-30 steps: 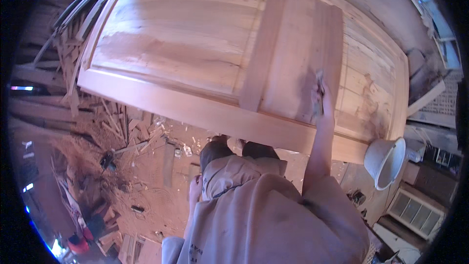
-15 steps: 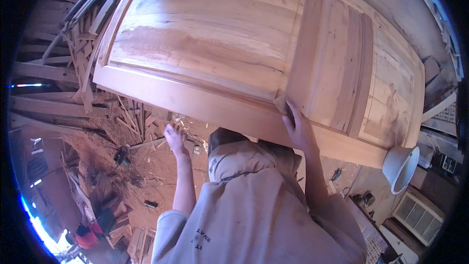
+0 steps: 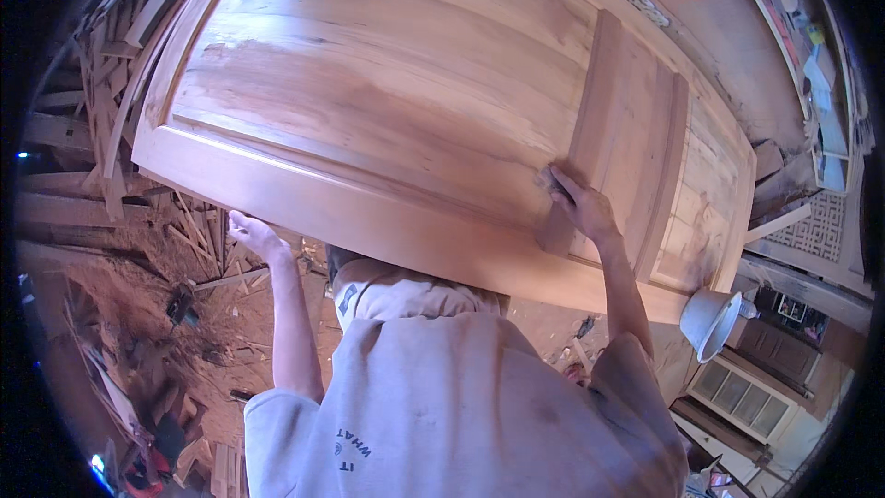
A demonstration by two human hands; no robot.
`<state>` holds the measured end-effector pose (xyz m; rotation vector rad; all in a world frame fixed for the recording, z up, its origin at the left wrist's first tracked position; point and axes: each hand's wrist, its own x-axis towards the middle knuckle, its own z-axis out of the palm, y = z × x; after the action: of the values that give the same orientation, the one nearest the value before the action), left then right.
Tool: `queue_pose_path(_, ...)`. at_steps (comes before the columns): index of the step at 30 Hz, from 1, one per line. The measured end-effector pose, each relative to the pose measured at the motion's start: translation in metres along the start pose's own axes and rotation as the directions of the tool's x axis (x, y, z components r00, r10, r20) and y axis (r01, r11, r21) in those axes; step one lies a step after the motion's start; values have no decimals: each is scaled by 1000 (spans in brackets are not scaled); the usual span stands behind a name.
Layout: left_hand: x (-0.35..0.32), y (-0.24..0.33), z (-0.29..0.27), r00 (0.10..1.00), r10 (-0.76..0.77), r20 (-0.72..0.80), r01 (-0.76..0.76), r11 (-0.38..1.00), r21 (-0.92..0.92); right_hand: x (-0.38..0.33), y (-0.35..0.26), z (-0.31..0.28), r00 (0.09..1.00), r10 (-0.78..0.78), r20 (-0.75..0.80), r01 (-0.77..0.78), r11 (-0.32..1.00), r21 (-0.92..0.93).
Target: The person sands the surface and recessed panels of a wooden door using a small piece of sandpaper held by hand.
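Observation:
A large panelled wooden door (image 3: 369, 74) lies before me, its pale frame rail along the near side. My right hand (image 3: 590, 209) is closed on a small dull brown pad (image 3: 554, 183) that looks like folded sandpaper. It presses the pad on the large panel, close to the darker upright strip (image 3: 595, 83). Most of the pad is hidden under the fingers. My left hand (image 3: 256, 232) is beside the door's near edge toward the left, fingers loosely bent and nothing seen in them. Whether it touches the edge I cannot tell.
A white metal bowl-like shade (image 3: 710, 323) sits at the door's near right corner. Wood offcuts (image 3: 101, 101) are heaped at the left. Sawdust and scraps cover the floor (image 3: 230, 323). A cream framed piece with panes (image 3: 745, 397) stands at the lower right.
My right hand has moved the pad from the near rail farther onto the large panel. My left hand has shifted left, closer to the door's edge. The view has shifted too.

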<state>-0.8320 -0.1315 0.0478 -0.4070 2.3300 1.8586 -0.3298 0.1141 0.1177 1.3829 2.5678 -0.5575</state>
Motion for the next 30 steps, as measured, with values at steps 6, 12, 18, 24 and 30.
queue_pose_path(6,17,-43,10,960,279,-34,-273,954,124,42,-40,-9,995,-91,46,94,993,-66)
queue_pose_path(12,-6,-33,23,910,410,-68,-384,892,240,76,-84,1,982,-185,24,186,982,-27)
queue_pose_path(18,-9,-29,25,948,313,-56,-302,942,146,116,-150,8,982,-102,158,114,991,-71)
queue_pose_path(24,-6,-29,19,960,275,-55,-258,944,204,169,-244,14,978,-193,77,200,975,-95)
queue_pose_path(30,-5,-29,24,963,266,-42,-253,947,197,232,-333,7,973,-232,18,229,967,113)
